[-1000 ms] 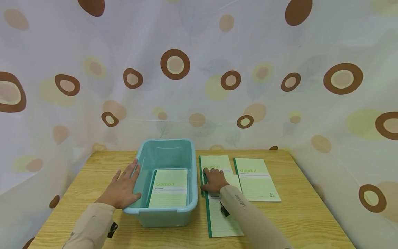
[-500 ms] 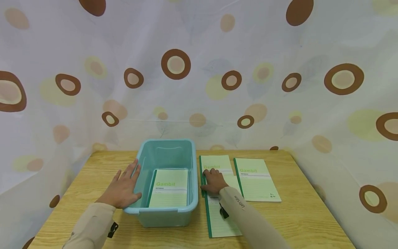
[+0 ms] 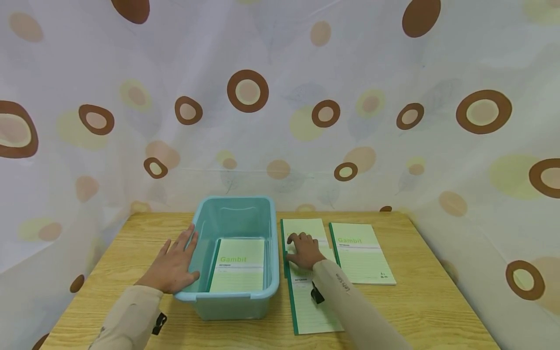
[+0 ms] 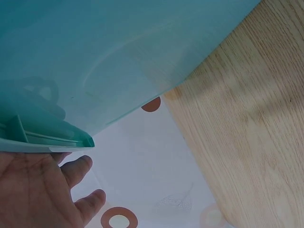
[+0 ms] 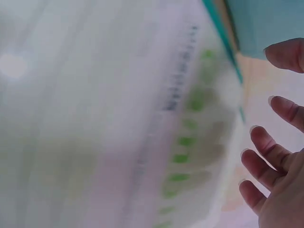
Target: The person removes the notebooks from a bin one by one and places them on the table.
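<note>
My left hand [image 3: 172, 267] rests against the left rim of a light blue plastic basin [image 3: 232, 307], fingers spread and fairly straight. In the left wrist view its palm [image 4: 33, 190] lies beside the rim. Inside the basin a pale green notebook [image 3: 238, 272] with a dark green spine lies flat. My right hand [image 3: 305, 250] hovers over a near notebook [image 3: 312, 311], fingers loosely bent and spread, nothing between them. In the right wrist view those fingertips [image 5: 259, 135] appear apart from the notebook cover [image 5: 118, 118]. That notebook overlaps a far notebook [image 3: 306, 224], partly hidden by the hand.
Another notebook [image 3: 363, 253] lies to the right of the overlapping pair. Everything stands on a wood-grain table [image 3: 420, 306]. A white patterned curtain [image 3: 280, 136] encloses its back and sides.
My right hand has shifted slightly right and its thumb and fingers have spread off the near notebook. More of that notebook's printed cover shows. The left hand and basin stay put.
</note>
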